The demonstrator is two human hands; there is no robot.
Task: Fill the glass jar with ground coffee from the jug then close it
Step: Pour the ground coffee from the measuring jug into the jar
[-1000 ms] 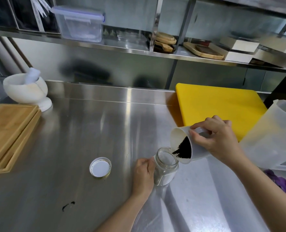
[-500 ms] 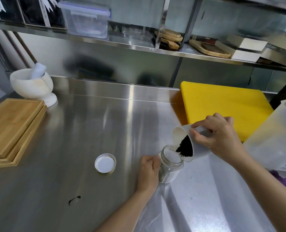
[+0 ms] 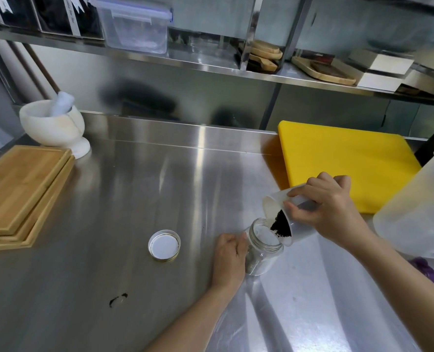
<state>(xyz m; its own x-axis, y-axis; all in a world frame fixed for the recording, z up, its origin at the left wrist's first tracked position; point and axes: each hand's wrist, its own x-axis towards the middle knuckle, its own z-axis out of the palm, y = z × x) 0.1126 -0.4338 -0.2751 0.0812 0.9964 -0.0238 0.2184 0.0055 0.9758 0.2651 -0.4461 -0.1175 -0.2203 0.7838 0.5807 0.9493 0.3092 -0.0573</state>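
Now the right hand [image 3: 330, 207] fingers grip the tilted jug [image 3: 284, 219]; left hand [image 3: 230, 257] fingers wrap the jar [image 3: 261, 252]. Coffee [image 3: 280, 224] may overshoot the narrow mouth onto the desk [image 3: 134, 186].

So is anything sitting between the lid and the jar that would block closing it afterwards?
Nothing on the steel between them. The lid lies apart to the jar's left; only the left hand gripping the glass jar lies on that side, and the tilted jug in the right hand covers the mouth.

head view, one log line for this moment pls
phase: pouring | right hand: tilts jug | left hand: steadies glass jar | lid: off, on counter
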